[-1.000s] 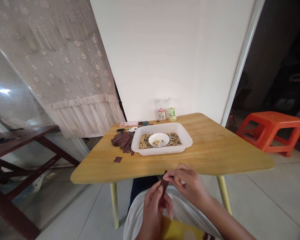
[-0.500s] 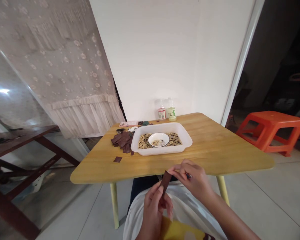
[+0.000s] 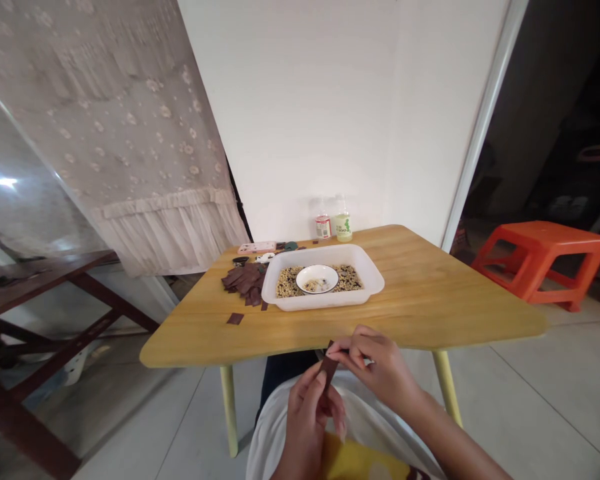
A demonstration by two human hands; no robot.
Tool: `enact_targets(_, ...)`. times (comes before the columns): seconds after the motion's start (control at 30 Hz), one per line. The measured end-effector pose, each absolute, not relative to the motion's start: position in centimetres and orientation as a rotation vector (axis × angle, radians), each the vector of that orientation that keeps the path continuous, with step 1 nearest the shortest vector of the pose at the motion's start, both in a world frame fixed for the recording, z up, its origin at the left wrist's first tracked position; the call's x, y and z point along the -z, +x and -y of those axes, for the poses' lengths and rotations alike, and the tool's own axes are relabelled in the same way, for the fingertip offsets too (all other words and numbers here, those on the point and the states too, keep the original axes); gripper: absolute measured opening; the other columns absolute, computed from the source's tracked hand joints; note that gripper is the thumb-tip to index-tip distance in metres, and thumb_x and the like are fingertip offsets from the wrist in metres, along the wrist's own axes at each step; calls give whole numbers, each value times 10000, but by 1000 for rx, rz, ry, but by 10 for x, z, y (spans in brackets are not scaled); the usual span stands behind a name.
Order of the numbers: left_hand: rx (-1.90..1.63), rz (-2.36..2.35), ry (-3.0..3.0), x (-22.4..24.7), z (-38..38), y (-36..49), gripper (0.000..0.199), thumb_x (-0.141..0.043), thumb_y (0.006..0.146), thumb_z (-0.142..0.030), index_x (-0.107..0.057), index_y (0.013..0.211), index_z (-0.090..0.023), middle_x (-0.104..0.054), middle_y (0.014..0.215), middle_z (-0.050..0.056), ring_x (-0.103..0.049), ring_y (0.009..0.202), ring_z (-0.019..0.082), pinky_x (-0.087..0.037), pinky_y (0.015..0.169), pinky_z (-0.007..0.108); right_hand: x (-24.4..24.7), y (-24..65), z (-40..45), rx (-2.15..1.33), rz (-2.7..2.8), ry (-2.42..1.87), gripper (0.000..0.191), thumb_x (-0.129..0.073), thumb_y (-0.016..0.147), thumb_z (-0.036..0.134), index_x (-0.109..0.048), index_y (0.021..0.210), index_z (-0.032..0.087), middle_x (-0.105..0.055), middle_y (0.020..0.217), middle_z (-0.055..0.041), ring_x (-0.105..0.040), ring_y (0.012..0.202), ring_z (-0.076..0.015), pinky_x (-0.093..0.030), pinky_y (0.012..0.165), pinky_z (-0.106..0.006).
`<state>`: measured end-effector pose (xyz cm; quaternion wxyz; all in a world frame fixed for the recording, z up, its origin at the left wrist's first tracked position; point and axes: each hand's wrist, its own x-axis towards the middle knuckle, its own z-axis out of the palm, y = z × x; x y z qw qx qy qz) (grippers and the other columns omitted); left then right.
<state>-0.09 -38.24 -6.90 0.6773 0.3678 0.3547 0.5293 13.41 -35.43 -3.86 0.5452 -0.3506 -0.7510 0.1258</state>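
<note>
Over my lap, just off the table's front edge, my left hand [image 3: 310,403] pinches a flat dark-brown strip [image 3: 329,375] between thumb and fingers. The strip stands tilted, its upper end toward the table. My right hand [image 3: 375,363] is closed in a pinch at that upper end, its fingertips against the strip's face. Whatever small thing lies in those fingers is too small to make out. Beyond the hands sits a white plastic tub [image 3: 325,305] of pale and dark beads, with a white bowl [image 3: 318,272] resting on them.
A heap of brown pieces [image 3: 243,281] lies left of the tub on the wooden table [image 3: 430,300], with a single brown square [image 3: 235,319] nearer me. A pink phone-shaped item [image 3: 257,247] and two bottles [image 3: 343,223] are behind. An orange stool [image 3: 545,260] stands right.
My right hand has shifted slightly left and a little down, so its fingertips now cover part of the strip's upper end. My left hand keeps its hold in nearly the same place.
</note>
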Motion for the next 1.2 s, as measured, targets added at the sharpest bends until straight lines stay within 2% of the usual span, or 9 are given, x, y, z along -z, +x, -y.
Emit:
enact_targets(0.33, -1189, -795, 835, 67, 382, -1, 332, -589, 705, -404, -627, 853, -110, -520, 400, -8, -407, 281, 65, -315, 299, 160, 44, 129, 357, -349, 1826, -806, 347, -538, 774, 155, -301, 523, 194, -631, 668, -3, -577, 673, -103, -432, 561, -203)
enact_targets(0.6, -1196, -805, 810, 70, 382, -1, 363, -596, 693, -411, -627, 884, -104, -527, 398, -3, -411, 281, 71, -311, 291, 161, 38, 134, 355, -292, 1778, -823, 336, -547, 766, 150, -319, 525, 199, -659, 702, 2, -575, 647, -103, -440, 578, -224)
enact_targets(0.8, -1214, -785, 821, 69, 382, -1, 303, -589, 709, -384, -630, 832, -110, -516, 405, -13, -412, 294, 68, -329, 304, 165, 43, 129, 356, -355, 1834, -814, 346, -534, 779, 169, -310, 518, 197, -636, 674, -8, -583, 665, -106, -440, 550, -211)
enact_targets(1.0, -1200, -810, 818, 71, 382, -1, 369, -580, 710, -403, -621, 928, -109, -519, 403, -14, -410, 288, 69, -315, 303, 161, 38, 134, 355, -298, 1794, -810, 332, -542, 771, 149, -324, 525, 200, -660, 711, -3, -579, 667, -107, -444, 589, -231)
enact_targets(1.2, -1217, -802, 828, 68, 381, -1, 320, -587, 703, -395, -622, 844, -109, -514, 398, -14, -410, 294, 68, -325, 308, 162, 41, 131, 355, -313, 1829, -807, 339, -543, 771, 159, -322, 517, 198, -652, 697, 3, -575, 659, -103, -434, 549, -211)
